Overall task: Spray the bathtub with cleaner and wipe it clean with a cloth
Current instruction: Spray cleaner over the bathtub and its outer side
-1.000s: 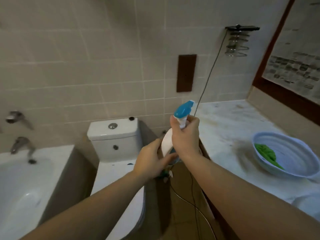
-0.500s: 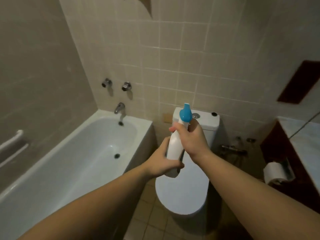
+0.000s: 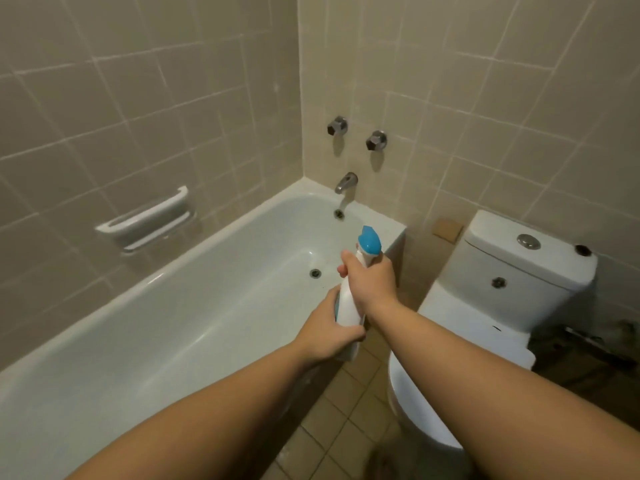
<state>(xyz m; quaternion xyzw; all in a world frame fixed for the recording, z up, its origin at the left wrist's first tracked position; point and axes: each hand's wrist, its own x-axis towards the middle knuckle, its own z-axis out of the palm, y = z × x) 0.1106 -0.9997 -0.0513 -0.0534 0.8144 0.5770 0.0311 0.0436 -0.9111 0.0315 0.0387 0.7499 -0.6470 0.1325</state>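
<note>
Spray bottle: white body with a blue nozzle head [image 3: 349, 303], held roughly upright, nozzle end tipped away from the camera toward the tap end of the bathtub. It sits over the bathtub's near rim, close to the corner beside the toilet.
Right hand: [image 3: 372, 280] wrapped round the neck of the spray bottle just under the blue head; one fingertip shows in front of the neck on the left. Whether it is pressing the trigger cannot be told.
Left hand: [image 3: 327, 332] curled round the lower body and base of the spray bottle, supporting it from below and the left side.
Bathtub: white [image 3: 114, 317], running from lower left to the far corner of the room. Inner surface looks glossy; no foam or streaks can be made out at this sharpness.
Drain: dark round fitting [image 3: 315, 273] in the bathtub floor, just left of the right hand.
Overflow: small round fitting [image 3: 338, 213] on the end wall of the bathtub, under the spout.
Spout: metal [image 3: 345, 182], mounted on the tiled wall above the bathtub end.
Tap handles: two metal knobs [image 3: 337, 126] above the spout, side by side.
Soap holder: white [image 3: 147, 220], fixed to the tiled wall along the left of the bathtub.
Toilet: white, lid down [image 3: 512, 292], standing just right of the bathtub; flush button on top of the cistern.
Floor: tan tiles [image 3: 343, 403] between bathtub and toilet.
Cloth: not located in this view.
</note>
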